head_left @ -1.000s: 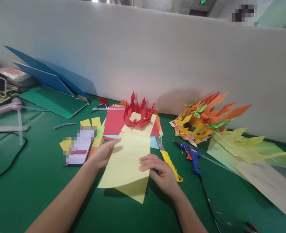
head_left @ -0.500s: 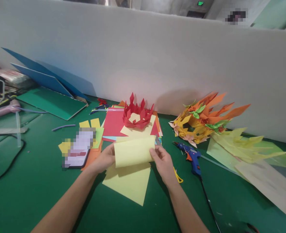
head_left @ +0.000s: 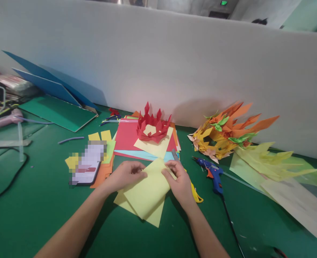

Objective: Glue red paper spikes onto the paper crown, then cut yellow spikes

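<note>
A pale yellow sheet of paper (head_left: 147, 190) is tilted between my hands, its near corner pointing toward me and its right side curling. My left hand (head_left: 128, 175) pinches it at the left, between thumb and fingers. At the right corner, my right hand (head_left: 178, 182) grips the same sheet with thumb and bent fingers. Beneath it another yellow sheet (head_left: 155, 219) lies flat on the green table. Beyond my hands a red paper crown (head_left: 153, 134) stands on coloured sheets. A yellow-handled tool (head_left: 197, 195), partly hidden, lies beside my right hand.
A blue glue gun (head_left: 214, 179) with a cord rests to the right, below an orange and yellow paper crown (head_left: 223, 132). On the left are a phone (head_left: 90, 165), small yellow squares (head_left: 94, 136), blue boards (head_left: 48, 86) and a pink glue gun (head_left: 6, 121). A white partition (head_left: 147, 53) closes off the back.
The held yellow sheet has turned from lying crosswise and rolled to a cornerwise tilt, and it has come lower and nearer. Both hands have shifted their grip along it.
</note>
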A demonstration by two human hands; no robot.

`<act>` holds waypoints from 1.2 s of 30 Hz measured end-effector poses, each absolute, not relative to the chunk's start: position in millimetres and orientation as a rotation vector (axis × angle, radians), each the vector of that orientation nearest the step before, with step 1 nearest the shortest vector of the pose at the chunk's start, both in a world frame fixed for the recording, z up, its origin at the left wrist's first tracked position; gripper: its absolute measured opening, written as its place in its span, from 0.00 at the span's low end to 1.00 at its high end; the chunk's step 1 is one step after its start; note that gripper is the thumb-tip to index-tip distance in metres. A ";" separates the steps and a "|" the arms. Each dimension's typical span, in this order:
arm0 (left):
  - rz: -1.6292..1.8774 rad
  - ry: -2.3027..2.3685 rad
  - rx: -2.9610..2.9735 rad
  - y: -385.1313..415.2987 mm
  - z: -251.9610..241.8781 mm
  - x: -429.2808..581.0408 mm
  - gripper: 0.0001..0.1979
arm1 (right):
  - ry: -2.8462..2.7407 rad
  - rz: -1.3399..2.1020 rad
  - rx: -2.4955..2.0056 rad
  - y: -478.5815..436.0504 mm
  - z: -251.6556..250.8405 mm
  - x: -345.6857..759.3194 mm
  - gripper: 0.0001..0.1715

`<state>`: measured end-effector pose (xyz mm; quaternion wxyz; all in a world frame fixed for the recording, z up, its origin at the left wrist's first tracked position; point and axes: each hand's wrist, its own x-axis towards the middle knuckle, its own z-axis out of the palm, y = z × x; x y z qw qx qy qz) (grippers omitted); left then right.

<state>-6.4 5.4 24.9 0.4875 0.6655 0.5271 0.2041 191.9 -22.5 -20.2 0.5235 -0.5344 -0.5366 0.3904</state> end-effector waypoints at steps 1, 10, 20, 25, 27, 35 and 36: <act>0.492 1.282 1.604 4.1 24.0 -4.8 0.11 | -1.231 0.953 -1.265 -22.3 -21.5 191.3 0.16; 0.709 1.237 1.268 -0.9 9.9 2.9 0.15 | -0.861 1.294 -1.086 -37.8 -30.1 175.9 0.33; 0.700 1.255 1.238 -6.9 1.9 6.0 0.13 | -0.949 1.285 -1.259 -39.7 -25.1 178.9 0.37; 0.773 1.256 1.143 -6.2 0.2 5.7 0.14 | -0.970 1.230 -1.272 -40.6 -29.8 176.1 0.36; 0.880 1.233 1.118 -6.1 0.0 6.5 0.15 | -0.986 1.228 -1.281 -40.8 -30.2 176.3 0.36; 0.891 1.352 1.509 -8.1 -2.1 4.5 0.06 | -1.123 1.180 -1.311 -40.0 -34.2 174.9 0.39; 0.877 1.373 1.569 -7.7 -1.8 2.8 0.06 | -1.172 1.124 -1.314 -40.4 -35.4 174.7 0.41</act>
